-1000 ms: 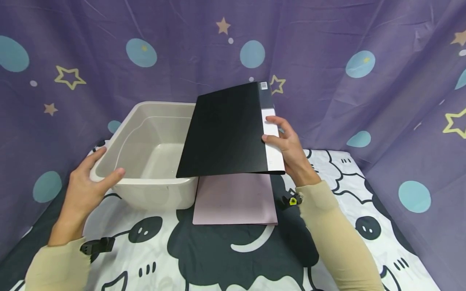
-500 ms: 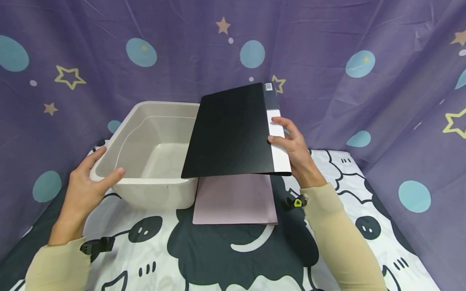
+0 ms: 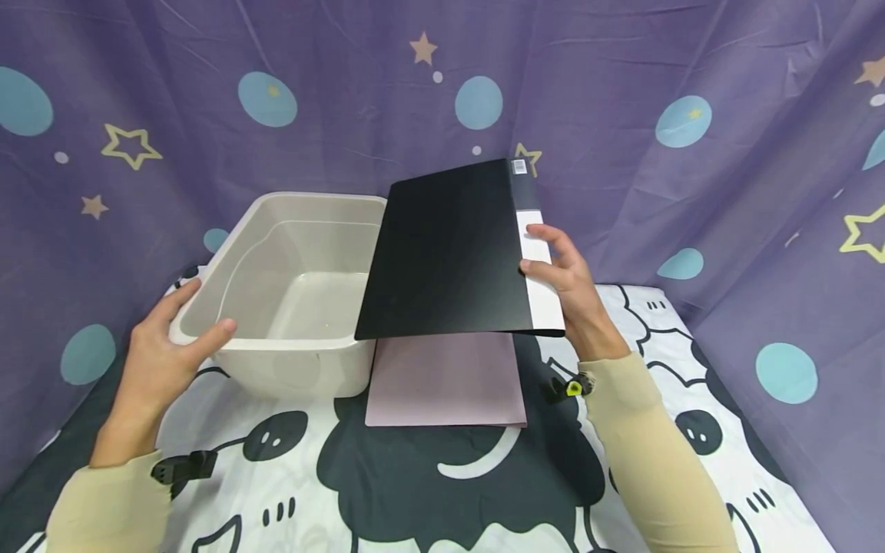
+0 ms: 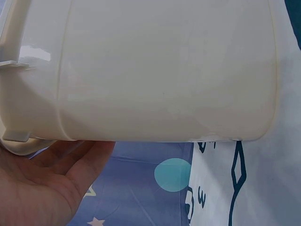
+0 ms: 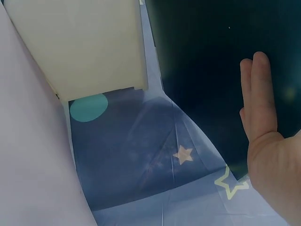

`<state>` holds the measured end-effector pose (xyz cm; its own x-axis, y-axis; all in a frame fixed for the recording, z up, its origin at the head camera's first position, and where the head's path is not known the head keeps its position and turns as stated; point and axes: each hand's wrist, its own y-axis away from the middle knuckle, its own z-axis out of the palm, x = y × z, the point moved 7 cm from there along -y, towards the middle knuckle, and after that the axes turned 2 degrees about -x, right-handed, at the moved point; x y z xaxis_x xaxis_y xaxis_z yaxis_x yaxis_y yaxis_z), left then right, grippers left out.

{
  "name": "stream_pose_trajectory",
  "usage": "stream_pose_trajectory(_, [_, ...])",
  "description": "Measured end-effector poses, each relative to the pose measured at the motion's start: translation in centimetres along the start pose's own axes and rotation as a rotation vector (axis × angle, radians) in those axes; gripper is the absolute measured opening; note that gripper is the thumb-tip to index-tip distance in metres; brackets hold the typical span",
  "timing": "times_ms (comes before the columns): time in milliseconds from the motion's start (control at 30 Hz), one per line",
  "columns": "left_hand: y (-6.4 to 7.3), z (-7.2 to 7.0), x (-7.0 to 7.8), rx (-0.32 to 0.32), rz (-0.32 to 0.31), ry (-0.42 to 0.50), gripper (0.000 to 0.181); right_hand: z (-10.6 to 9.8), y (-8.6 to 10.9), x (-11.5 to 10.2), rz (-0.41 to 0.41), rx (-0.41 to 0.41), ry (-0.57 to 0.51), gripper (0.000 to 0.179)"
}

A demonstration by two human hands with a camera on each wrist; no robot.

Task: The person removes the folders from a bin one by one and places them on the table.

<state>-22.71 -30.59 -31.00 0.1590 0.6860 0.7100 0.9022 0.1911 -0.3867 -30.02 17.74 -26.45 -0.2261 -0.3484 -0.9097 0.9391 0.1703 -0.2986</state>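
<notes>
In the head view my left hand [image 3: 166, 346] grips the near left corner of a cream plastic bin [image 3: 297, 365], thumb over the rim and fingers along the outside. The left wrist view shows the bin's smooth outer wall [image 4: 164, 70] above that hand. My right hand [image 3: 570, 284] holds a black file folder [image 3: 442, 253] by its spine, which has a white label and a small barcode sticker. The folder is tilted, its left edge overlapping the bin's right rim. In the right wrist view, several straight fingers [image 5: 264, 99] lie against its dark underside. Below it, a pink folder [image 3: 445, 384] is partly hidden.
A white and dark cartoon-print cloth [image 3: 276, 491] covers the surface under everything. Behind hangs a purple curtain [image 3: 588, 77] with stars and blue ovals, close to the bin's back. The inside of the bin shows only its bare floor [image 3: 325, 299].
My right hand has drawn the black folder steadily to the right and slightly down, uncovering more of the bin's back right rim. My left hand, the bin and the pink folder have stayed put.
</notes>
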Motion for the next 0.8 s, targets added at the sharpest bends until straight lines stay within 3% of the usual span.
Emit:
stream_pose_trajectory(433, [0.1, 0.2, 0.0, -0.020, -0.051, 0.016, 0.080, -1.3, 0.7, -0.5, -0.013, -0.030, -0.008, 0.045])
stream_pose_trajectory(800, [0.0, 0.2, -0.2, -0.016, -0.041, 0.017, 0.080, -1.9, 1.3, -0.9, -0.036, -0.064, -0.046, 0.046])
